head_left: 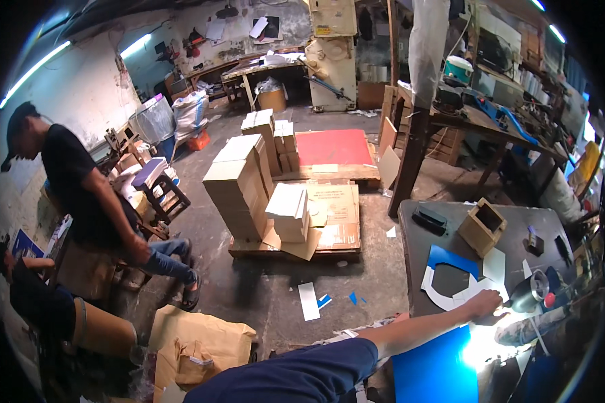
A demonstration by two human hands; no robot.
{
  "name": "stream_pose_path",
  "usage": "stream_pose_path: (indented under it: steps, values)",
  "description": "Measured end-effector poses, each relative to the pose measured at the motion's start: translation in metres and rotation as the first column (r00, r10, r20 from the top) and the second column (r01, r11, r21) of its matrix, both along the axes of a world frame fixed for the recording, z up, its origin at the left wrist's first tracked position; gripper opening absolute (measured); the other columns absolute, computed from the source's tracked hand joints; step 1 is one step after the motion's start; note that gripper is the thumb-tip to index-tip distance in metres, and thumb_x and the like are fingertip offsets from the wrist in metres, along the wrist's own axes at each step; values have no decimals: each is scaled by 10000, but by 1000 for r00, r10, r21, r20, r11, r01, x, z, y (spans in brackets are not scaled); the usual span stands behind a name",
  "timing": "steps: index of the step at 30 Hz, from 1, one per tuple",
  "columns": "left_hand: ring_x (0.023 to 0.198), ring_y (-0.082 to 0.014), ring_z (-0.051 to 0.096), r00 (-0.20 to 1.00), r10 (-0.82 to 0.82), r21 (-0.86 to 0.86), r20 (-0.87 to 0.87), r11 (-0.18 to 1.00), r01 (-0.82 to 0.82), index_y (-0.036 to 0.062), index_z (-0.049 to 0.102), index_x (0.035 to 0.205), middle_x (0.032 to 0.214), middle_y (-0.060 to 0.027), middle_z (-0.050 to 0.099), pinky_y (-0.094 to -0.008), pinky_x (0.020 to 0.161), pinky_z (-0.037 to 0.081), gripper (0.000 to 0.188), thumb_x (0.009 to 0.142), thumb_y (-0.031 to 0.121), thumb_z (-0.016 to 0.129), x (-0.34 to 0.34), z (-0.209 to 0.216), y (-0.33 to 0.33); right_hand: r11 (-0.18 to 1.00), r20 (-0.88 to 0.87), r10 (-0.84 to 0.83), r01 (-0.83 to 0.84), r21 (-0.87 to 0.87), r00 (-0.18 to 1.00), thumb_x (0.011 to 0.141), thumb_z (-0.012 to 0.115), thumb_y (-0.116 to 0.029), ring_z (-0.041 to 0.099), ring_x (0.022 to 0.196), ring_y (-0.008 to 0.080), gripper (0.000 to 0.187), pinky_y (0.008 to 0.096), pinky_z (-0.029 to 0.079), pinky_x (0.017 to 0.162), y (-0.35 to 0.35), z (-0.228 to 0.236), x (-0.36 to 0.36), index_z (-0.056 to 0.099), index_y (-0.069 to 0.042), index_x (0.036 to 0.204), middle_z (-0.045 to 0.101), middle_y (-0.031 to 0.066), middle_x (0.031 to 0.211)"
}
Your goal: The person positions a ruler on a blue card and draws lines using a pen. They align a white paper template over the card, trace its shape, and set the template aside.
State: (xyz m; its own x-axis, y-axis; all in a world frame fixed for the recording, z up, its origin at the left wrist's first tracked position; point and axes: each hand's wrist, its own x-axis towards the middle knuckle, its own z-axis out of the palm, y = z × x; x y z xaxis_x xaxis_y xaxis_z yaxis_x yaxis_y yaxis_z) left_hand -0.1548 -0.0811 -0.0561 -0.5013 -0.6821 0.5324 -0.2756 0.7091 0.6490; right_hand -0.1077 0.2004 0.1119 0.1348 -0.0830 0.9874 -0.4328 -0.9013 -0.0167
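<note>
My left arm, in a dark blue sleeve, reaches right across the picture to a dark worktable (417, 269). At its end my left hand (485, 304) is closed, knuckles up, beside a small metal lamp (528, 292). Glare hides what the fingers hold, if anything. Beneath my forearm lies a glossy blue sheet (430, 369), washed out by lamplight on its right side. Just beyond the hand rest a blue piece (444, 256) and a curved white piece (437, 299), bordering a rounded opening. My right hand does not show.
A wooden box (482, 228) and a black tray (430, 219) stand on the worktable. Cardboard stacks (238, 188) fill a low pallet on the floor. Brown paper (202, 342) lies at lower left. A person in black (81, 174) stands left; another bends below.
</note>
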Motion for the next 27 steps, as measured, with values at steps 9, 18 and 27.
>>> stream_pose_path:
  steps: [9,18,27]
  values:
    - [791,-388,638,1000,23,19,12,1000,-23,41,722,773,790,-189,666,-492,721,498,496,913,510,640,0,-4,-7,975,-24,222,-222,-15,975,934,614,-57,582,865,247,157,396,506,755,0,5,0,590,28,1064,580,129,994]
    - [831,-372,637,996,-32,33,87,999,29,32,708,832,851,-206,667,-496,739,501,501,936,512,610,7,3,-7,846,-49,533,-533,12,845,941,602,-56,583,891,252,176,398,507,779,-2,10,2,585,34,1092,582,135,1019]
    - [832,-354,630,999,-13,2,34,1000,13,38,704,825,829,-174,660,-487,743,504,509,947,520,596,4,-2,-9,724,-55,689,-689,29,722,949,589,-55,583,917,256,196,399,507,803,-3,13,-3,581,40,1120,585,142,1045]
